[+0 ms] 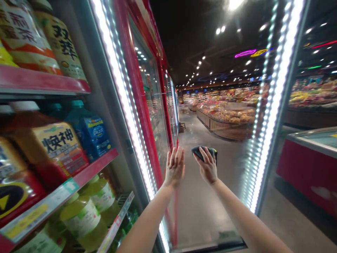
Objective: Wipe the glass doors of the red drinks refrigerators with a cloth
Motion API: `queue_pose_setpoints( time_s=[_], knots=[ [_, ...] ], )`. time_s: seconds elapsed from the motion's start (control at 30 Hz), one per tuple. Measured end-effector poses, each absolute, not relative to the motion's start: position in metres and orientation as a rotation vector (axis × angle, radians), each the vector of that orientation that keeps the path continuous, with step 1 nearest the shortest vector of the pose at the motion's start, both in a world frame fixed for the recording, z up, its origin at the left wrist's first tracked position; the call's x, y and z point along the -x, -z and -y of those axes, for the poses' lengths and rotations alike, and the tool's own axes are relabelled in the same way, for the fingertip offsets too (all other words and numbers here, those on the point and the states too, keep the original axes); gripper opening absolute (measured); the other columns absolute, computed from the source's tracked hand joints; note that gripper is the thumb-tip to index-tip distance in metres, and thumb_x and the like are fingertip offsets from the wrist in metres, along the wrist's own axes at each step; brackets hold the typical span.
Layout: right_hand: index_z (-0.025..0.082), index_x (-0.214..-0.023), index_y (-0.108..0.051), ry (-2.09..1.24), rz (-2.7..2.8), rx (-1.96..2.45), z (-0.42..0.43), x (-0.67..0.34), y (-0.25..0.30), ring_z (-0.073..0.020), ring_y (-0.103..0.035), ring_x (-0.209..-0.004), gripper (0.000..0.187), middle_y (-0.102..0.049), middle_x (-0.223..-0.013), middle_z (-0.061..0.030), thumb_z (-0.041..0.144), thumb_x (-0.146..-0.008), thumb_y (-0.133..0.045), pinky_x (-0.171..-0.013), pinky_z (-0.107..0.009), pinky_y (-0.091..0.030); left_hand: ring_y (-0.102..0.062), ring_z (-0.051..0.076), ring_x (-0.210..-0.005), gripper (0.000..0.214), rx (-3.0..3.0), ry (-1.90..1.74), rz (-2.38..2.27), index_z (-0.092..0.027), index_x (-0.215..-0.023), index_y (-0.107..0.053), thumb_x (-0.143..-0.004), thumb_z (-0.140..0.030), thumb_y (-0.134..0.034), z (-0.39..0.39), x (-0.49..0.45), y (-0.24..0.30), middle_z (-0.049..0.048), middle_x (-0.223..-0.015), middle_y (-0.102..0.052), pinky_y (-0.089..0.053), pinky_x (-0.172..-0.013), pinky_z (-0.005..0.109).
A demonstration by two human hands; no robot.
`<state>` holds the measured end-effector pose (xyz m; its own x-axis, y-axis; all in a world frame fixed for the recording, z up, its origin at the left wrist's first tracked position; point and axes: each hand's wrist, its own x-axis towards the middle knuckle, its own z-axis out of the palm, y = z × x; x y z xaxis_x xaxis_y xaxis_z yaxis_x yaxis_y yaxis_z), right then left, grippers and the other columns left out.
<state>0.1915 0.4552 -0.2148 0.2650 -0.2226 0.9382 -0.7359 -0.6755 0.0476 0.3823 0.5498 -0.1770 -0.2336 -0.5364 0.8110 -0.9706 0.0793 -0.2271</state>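
My left hand (174,167) is raised with fingers stretched flat, near the inner edge of the open glass cooler door (226,182). My right hand (207,166) presses a dark folded cloth (204,152) against the door's glass, fingers curled over it. The door stands swung outward in front of me, with lit LED strips (271,116) along its frame.
Cooler shelves (79,175) at the left hold bottled drinks: amber tea bottles, blue bottles, pale green ones below. A red-framed row of cooler doors (147,116) runs ahead. Beyond the glass lie a shop aisle, produce displays (229,116) and a red chest freezer (310,161).
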Motion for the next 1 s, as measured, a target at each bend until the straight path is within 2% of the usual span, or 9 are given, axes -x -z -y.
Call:
queue_pose_setpoints(
  time_s=[0.07, 0.17, 0.27, 0.33, 0.47, 0.6, 0.77, 0.87, 1.0],
  knots=[
    [0.041, -0.146, -0.055, -1.378, 0.841, -2.085, -0.444, -0.180, 0.203, -0.0288, -0.038, -0.150, 0.063, -0.050, -0.157, -0.0046, 0.007, -0.094, -0.048, -0.118, -0.056, -0.036, -0.018, 0.030, -0.158, 0.091, -1.451, -1.056, 1.863, -0.016, -0.165, -0.002, -0.092, -0.017, -0.056, -0.542, -0.372, 0.174, 0.0141, -0.165, -0.036, -0.023, -0.129, 0.054],
    [0.037, -0.150, -0.051, -1.554, 0.932, -1.950, -0.428, -0.157, 0.195, -0.0301, -0.031, -0.153, 0.063, -0.038, -0.165, -0.0061, 0.008, -0.095, -0.045, -0.117, -0.057, -0.038, -0.015, 0.029, -0.159, 0.089, -1.421, -1.035, 1.916, -0.016, -0.165, -0.005, -0.092, -0.016, -0.056, -0.533, -0.353, 0.173, 0.0135, -0.167, -0.033, -0.023, -0.129, 0.054],
    [0.032, -0.159, -0.038, -1.695, 1.071, -1.811, -0.427, -0.145, 0.209, -0.0331, -0.021, -0.157, 0.068, -0.022, -0.171, -0.0088, 0.009, -0.095, -0.040, -0.116, -0.062, -0.038, -0.012, 0.030, -0.159, 0.091, -1.404, -1.005, 1.966, -0.015, -0.165, -0.007, -0.090, -0.016, -0.057, -0.527, -0.337, 0.176, 0.0131, -0.168, -0.029, -0.024, -0.128, 0.055],
    [0.033, -0.162, -0.031, -1.627, 1.094, -1.869, -0.431, -0.144, 0.218, -0.0342, -0.017, -0.158, 0.073, -0.017, -0.172, -0.0088, 0.008, -0.094, -0.040, -0.116, -0.063, -0.039, -0.009, 0.030, -0.159, 0.092, -1.392, -0.985, 1.996, -0.016, -0.165, -0.008, -0.088, -0.016, -0.059, -0.524, -0.328, 0.179, 0.0123, -0.169, -0.027, -0.026, -0.127, 0.055],
    [0.037, -0.159, -0.036, -1.447, 1.020, -2.030, -0.419, -0.131, 0.197, -0.0327, -0.020, -0.157, 0.077, -0.024, -0.171, -0.0062, 0.004, -0.090, -0.044, -0.117, -0.059, -0.039, -0.008, 0.031, -0.159, 0.088, -1.346, -0.978, 2.032, -0.018, -0.165, -0.014, -0.088, -0.016, -0.058, -0.516, -0.312, 0.180, 0.0111, -0.169, -0.027, -0.026, -0.127, 0.056],
    [0.031, -0.160, -0.035, -1.651, 1.082, -1.789, -0.389, -0.092, 0.172, -0.0325, -0.018, -0.158, 0.069, -0.023, -0.170, -0.0109, 0.007, -0.095, -0.039, -0.119, -0.062, -0.036, -0.006, 0.032, -0.159, 0.087, -1.343, -0.975, 2.029, -0.016, -0.164, -0.017, -0.088, -0.015, -0.059, -0.506, -0.293, 0.177, 0.0122, -0.169, -0.027, -0.026, -0.127, 0.056],
    [0.026, -0.164, -0.023, -1.595, 1.202, -1.715, -0.388, -0.074, 0.207, -0.0328, -0.016, -0.158, 0.071, -0.015, -0.172, -0.0131, 0.008, -0.096, -0.038, -0.116, -0.060, -0.041, -0.005, 0.031, -0.159, 0.088, -1.350, -0.964, 2.040, -0.018, -0.165, -0.014, -0.089, -0.017, -0.060, -0.490, -0.266, 0.178, 0.0122, -0.170, -0.024, -0.026, -0.127, 0.056],
    [0.033, -0.161, -0.031, -1.461, 1.147, -1.853, -0.386, -0.065, 0.208, -0.0313, -0.019, -0.158, 0.073, -0.020, -0.171, -0.0085, 0.006, -0.094, -0.043, -0.115, -0.055, -0.044, -0.006, 0.030, -0.159, 0.087, -1.319, -0.969, 2.058, -0.018, -0.165, -0.015, -0.089, -0.018, -0.060, -0.479, -0.249, 0.179, 0.0113, -0.170, -0.025, -0.024, -0.128, 0.054],
    [0.034, -0.156, -0.043, -1.524, 1.094, -1.916, -0.366, -0.029, 0.189, -0.0316, -0.027, -0.155, 0.065, -0.028, -0.169, -0.0077, 0.009, -0.096, -0.045, -0.118, -0.057, -0.040, -0.004, 0.029, -0.159, 0.088, -1.305, -0.959, 2.072, -0.019, -0.164, -0.019, -0.088, -0.016, -0.063, -0.468, -0.224, 0.178, 0.0105, -0.169, -0.026, -0.022, -0.129, 0.054]
  ],
)
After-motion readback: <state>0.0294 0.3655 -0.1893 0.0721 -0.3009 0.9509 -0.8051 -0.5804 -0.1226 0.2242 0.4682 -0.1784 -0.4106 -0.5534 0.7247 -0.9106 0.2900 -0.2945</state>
